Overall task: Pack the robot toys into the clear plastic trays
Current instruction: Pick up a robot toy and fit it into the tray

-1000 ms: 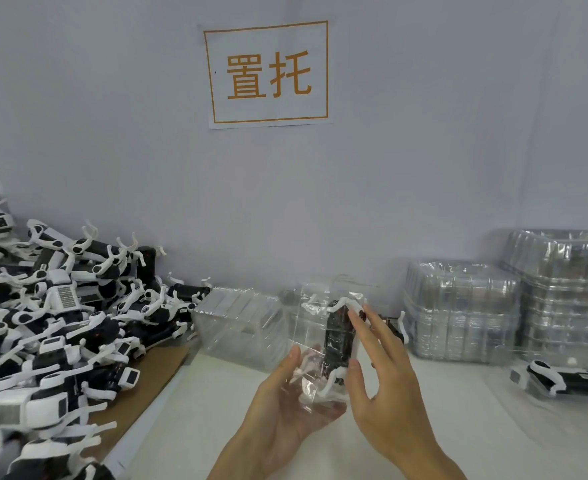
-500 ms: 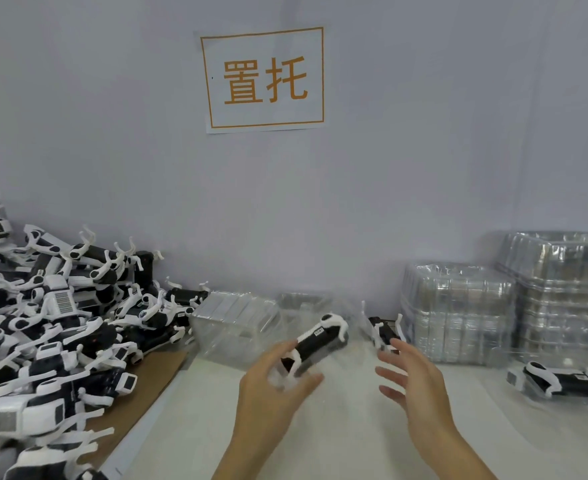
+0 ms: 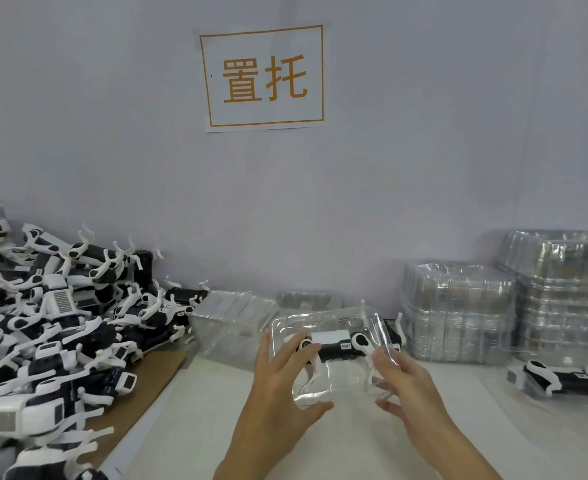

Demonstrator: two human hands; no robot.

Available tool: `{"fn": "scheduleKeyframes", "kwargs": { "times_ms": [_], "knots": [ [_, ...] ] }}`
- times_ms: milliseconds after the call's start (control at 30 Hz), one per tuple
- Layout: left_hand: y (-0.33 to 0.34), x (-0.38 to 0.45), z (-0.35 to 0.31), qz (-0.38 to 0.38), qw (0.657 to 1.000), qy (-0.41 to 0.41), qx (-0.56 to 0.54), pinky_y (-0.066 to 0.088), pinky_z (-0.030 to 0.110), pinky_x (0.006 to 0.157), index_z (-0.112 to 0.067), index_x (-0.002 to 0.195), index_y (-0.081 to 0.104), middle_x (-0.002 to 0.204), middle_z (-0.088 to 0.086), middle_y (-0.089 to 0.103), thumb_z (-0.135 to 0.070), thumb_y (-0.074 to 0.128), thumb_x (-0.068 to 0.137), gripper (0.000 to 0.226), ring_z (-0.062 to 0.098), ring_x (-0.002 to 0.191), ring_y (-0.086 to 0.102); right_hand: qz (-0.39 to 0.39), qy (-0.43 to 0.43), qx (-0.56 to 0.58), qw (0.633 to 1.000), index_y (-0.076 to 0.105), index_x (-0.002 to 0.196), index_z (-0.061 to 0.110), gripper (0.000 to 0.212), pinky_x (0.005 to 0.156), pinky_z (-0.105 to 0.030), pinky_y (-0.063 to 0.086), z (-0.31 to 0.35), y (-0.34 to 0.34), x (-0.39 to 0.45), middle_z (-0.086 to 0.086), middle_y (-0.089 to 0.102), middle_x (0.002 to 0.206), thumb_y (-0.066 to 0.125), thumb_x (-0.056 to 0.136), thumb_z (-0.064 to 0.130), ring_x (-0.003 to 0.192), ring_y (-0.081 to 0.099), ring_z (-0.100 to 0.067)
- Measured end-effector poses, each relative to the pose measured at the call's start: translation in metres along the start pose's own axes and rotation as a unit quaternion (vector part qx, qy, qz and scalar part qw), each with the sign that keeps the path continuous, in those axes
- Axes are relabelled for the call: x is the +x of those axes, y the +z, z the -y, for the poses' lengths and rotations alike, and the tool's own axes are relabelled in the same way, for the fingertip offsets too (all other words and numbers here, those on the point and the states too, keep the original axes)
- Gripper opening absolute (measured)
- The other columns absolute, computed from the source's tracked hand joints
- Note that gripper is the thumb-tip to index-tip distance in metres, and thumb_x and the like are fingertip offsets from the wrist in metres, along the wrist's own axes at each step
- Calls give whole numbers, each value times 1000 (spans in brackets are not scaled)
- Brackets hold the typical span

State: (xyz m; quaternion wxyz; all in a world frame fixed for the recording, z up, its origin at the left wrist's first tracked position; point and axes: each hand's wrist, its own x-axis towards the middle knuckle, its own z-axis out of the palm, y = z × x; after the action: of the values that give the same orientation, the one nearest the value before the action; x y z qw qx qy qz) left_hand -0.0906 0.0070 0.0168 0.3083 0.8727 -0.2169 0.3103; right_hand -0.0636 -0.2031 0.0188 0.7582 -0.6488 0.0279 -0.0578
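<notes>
A clear plastic tray (image 3: 327, 322) lies in the middle of the white table with a black-and-white robot toy (image 3: 334, 346) on its side inside it. My left hand (image 3: 282, 386) holds the tray's left front corner, fingers spread over the top and the thumb at the front edge. My right hand (image 3: 403, 386) touches the tray's right side with straight, spread fingers. Many loose robot toys (image 3: 60, 323) are piled at the left.
Empty clear trays (image 3: 233, 317) stand just behind and to the left of the held tray. Tall tray stacks (image 3: 458, 313) fill the back right. A toy in its tray (image 3: 569, 375) lies at the right. Brown cardboard (image 3: 140, 393) lies under the pile. A sign (image 3: 264, 77) hangs on the wall.
The tray with the toy went from upright in both hands to tilted in my left hand, then down flat. My right hand came off it and now touches its right side.
</notes>
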Motion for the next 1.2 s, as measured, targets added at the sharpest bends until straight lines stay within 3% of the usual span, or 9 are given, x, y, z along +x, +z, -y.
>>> {"fn": "scheduleKeyframes", "kwargs": {
  "times_ms": [200, 367, 500, 600, 667, 800, 900, 1000, 1200],
  "knots": [
    [3, -1, 0, 9, 999, -40, -21, 13, 21, 116, -60, 129, 37, 149, -41, 17, -52, 82, 72, 72, 3, 151, -5, -18, -20, -16, 999, 73, 102, 33, 22, 68, -32, 48, 0, 2, -1, 2, 69, 92, 70, 85, 45, 87, 66, -20],
    [3, -2, -2, 10, 995, -79, -54, 18, 6, 106, -64, 119, 43, 145, -43, 17, -63, 81, 63, 68, -8, 142, 16, -40, -38, -81, 995, 72, 82, 34, 24, 73, -36, 50, -3, 4, 0, 3, 66, 81, 56, 96, 46, 84, 65, -20],
    [5, -4, -3, 39, 988, -116, -100, 34, 16, 107, -57, 122, 46, 138, -36, 31, -50, 88, 63, 72, -12, 129, 33, -38, -40, -128, 990, 65, 124, 25, 31, 99, -40, 44, -10, 3, 3, 0, 65, 122, 50, 100, 37, 118, 58, -25],
    [8, -6, -3, 60, 976, -157, -135, 30, 0, 97, -53, 128, 40, 137, -29, 34, -44, 91, 63, 83, -21, 120, 34, -54, -46, -172, 983, 57, 136, 24, 36, 74, -15, 40, -10, 2, 4, 17, 60, 103, 50, 100, 27, 88, 59, 6],
    [12, -5, 1, 69, 967, -194, -149, 26, -8, 86, -42, 139, 35, 141, -22, 31, -40, 92, 62, 96, -26, 117, 31, -63, -42, -204, 976, 57, 135, 24, 37, 66, -13, 35, -10, -1, 3, 18, 58, 96, 49, 100, 26, 78, 55, 7],
    [13, -1, 5, 66, 948, -262, -165, 29, 3, 94, -32, 148, 26, 142, -19, 30, -38, 93, 62, 109, -4, 125, 36, -81, -12, -260, 962, 51, 143, 20, 43, 100, -35, 38, -9, 0, -1, -6, 56, 138, 43, 102, 27, 125, 50, -23],
    [11, 1, 3, 46, 921, -340, -183, 39, 26, 101, -35, 139, 34, 134, -14, 40, -54, 84, 68, 89, 12, 125, 45, -129, -29, -331, 934, 47, 144, 21, 42, 109, -45, 34, -7, 0, -1, -10, 53, 140, 41, 103, 26, 128, 48, -29],
    [6, 4, 3, 6, 886, -418, -200, 48, 26, 75, -23, 110, 53, 105, -1, 59, -61, 65, 82, 49, 12, 91, 61, -143, -72, -380, 911, 49, 141, 26, 39, 107, -47, 29, -4, 3, -4, -4, 49, 141, 42, 102, 25, 124, 49, -24],
    [11, 2, 4, 9, 861, -437, -261, 56, 34, 78, -16, 91, 68, 91, 2, 71, -26, 56, 96, 17, 15, 77, 67, -38, -311, -423, 851, 63, 123, 33, 32, 101, -32, 31, -6, 29, -24, 18, 48, 123, 52, 96, 18, 120, 44, -5]
  ]
}}
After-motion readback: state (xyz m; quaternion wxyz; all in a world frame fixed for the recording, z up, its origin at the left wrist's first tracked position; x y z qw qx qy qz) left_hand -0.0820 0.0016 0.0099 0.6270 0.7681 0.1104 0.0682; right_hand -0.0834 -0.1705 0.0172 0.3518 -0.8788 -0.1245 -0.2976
